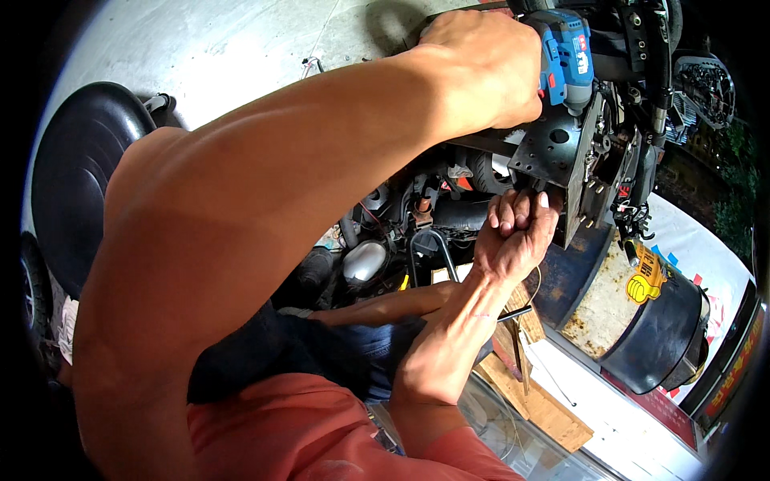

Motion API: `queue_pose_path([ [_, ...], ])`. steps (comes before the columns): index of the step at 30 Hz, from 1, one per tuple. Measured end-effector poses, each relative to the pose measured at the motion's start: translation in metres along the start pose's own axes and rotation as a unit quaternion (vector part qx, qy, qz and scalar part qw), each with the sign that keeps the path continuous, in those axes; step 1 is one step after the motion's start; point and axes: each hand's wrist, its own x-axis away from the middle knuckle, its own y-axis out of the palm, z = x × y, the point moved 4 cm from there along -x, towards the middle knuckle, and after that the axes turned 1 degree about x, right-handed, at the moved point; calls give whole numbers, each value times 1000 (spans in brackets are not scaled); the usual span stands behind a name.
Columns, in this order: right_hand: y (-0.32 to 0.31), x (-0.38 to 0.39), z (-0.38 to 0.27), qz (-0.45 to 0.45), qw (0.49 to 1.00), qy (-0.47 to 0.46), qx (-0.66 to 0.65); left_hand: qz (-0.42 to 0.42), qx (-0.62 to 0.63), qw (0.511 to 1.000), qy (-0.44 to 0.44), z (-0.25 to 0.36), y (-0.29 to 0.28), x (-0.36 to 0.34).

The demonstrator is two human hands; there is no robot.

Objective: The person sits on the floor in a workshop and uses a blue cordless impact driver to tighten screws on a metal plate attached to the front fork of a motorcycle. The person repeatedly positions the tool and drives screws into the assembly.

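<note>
My left hand (489, 60) reaches across at the top and is closed round a blue cordless impact driver (576, 52). The driver's nose points down at the edge of a dark metal plate (553, 148) with several holes, fixed to a bracket. Below the plate's near edge, my right hand (517, 228) is turned palm up with its fingers curled in. Whatever the fingertips hold there is hidden in shadow. Bolts and metal fittings (597, 148) stick out of the bracket just right of the plate.
A round black stool (88, 188) stands at the left. Dark machine parts (425, 208) fill the space beyond my legs. At the right are a rusty pale cylinder (601, 297), a yellow thumb-shaped sign (644, 280) and black tubing (659, 104). Wooden boards (553, 409) lie lower right.
</note>
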Motion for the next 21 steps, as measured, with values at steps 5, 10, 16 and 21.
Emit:
queue_pose_path([
  [5, -2, 1, -1, -9, 1000, -5, -9, 21, -11, 1000, 4, -1, 3, -6],
  [10, 1, 1, -1, -1, 1000, 0, -7, 59, -7, 998, 25, -3, 6, 2],
  [16, 1, 2, -2, 0, 1000, 3, -3, 37, 2, 999, 28, -2, 3, 3],
  [21, 0, 2, -2, 6, 1000, 5, -10, 46, -1, 999, 22, -2, 3, 5],
])
